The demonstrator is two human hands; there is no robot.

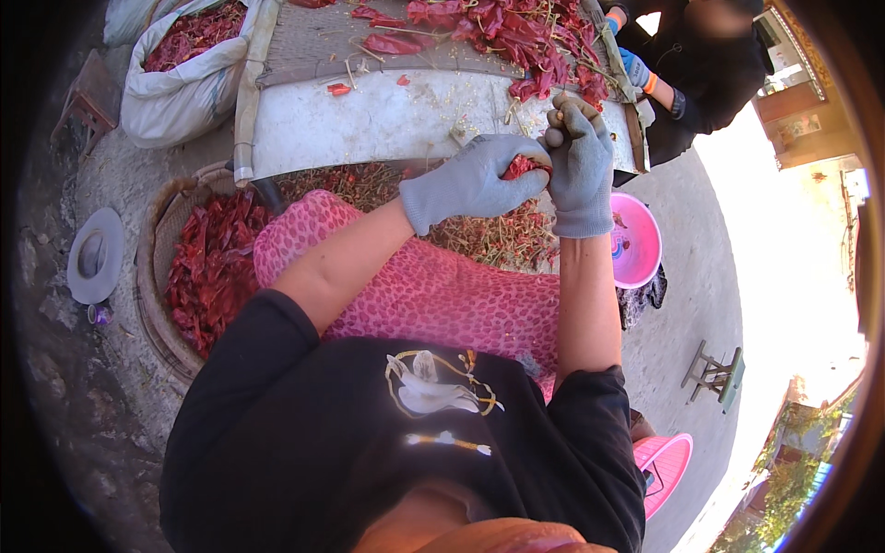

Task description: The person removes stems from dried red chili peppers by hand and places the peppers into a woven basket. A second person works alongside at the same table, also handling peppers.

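Observation:
Both my hands wear grey work gloves and meet above the near edge of the worktable (311,131). My left hand (494,173) is closed on a piece of dried red chili (522,166). Beside it my right hand (581,155) is raised with its fingers curled, the fingertips close together; whether they pinch a stem or anything else cannot be told. Beyond them a heap of dried red chilies (491,27) lies on the table's mesh top. Small chili bits and pale seeds are scattered on the metal sheet in front.
A wicker basket (146,276) of red chilies stands at left, below an open white sack (173,114). Stems and chili scraps (484,238) lie under the table. A pink basin (643,242) is at right. A co-worker's gloved hand (632,69) is at the table's right edge.

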